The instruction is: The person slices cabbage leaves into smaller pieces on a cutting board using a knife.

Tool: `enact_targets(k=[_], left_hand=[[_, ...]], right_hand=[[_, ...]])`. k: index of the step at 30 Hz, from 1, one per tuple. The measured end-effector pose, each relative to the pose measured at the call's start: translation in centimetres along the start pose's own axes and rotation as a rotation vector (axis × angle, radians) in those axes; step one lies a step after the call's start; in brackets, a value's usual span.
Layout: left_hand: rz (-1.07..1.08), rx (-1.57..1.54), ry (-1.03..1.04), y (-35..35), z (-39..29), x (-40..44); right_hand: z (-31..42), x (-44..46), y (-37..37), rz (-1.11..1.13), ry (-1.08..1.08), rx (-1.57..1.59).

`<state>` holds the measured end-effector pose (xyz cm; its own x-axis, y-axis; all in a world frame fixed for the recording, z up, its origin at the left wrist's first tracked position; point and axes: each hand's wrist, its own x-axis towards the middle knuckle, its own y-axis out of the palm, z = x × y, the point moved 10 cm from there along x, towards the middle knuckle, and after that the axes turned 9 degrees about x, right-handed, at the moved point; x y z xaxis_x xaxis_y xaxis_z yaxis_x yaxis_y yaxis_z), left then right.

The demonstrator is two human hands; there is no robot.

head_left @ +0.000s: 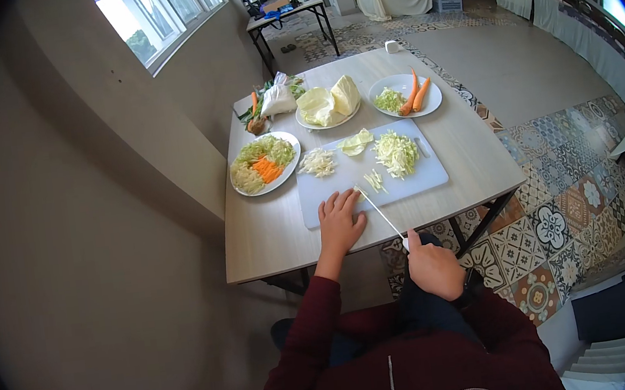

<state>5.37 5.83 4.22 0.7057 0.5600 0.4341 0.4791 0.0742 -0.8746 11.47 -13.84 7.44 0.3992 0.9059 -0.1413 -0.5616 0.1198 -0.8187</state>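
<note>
My right hand [436,268] is wrapped round the white handle of a knife [382,211], its index finger stretched along the top. The blade reaches up and left to the front of a white cutting board [426,176]. My left hand [340,222] rests on the board's front edge, fingers bent, holding down a small piece of cabbage [361,195] beside the knife tip. A few cut strips [375,182] lie just beyond. Farther back on the board are a heap of shredded green cabbage [397,154], a paler shredded pile [317,163] and a loose cabbage leaf [356,142].
Around the board on the wooden table [479,168] stand a plate of shredded vegetables [236,174], a plate of cabbage pieces [329,103] and a plate with carrots [411,95]. A white plastic bag [278,99] sits at the back left. A wall [137,215] borders the left side.
</note>
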Motion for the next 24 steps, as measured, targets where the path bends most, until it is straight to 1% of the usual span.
enact_targets(k=[5,6,9,11,15,22,24], left_hand=[[0.003,0.01,0.003,0.1,0.0,0.0],[0.003,0.008,0.004,0.1,0.0,0.0],[0.004,0.008,0.005,0.0,-0.1,-0.1],[0.004,0.007,0.005,0.1,0.0,0.0],[-0.017,0.009,0.013,0.2,0.1,0.0],[-0.023,-0.022,0.038,-0.2,-0.3,0.1],[-0.041,-0.026,0.04,-0.5,-0.4,0.1]], right_hand=[[-0.2,1.9,0.0,0.037,0.034,0.016],[0.0,2.4,-0.2,0.015,0.046,0.019],[0.2,4.2,0.7,-0.034,-0.017,0.019],[0.1,4.3,0.9,-0.038,-0.005,0.02],[-0.2,2.8,1.1,-0.009,0.025,0.029],[-0.7,-1.9,-0.4,0.111,0.091,0.079],[-0.8,-1.8,-0.4,0.092,0.092,0.075]])
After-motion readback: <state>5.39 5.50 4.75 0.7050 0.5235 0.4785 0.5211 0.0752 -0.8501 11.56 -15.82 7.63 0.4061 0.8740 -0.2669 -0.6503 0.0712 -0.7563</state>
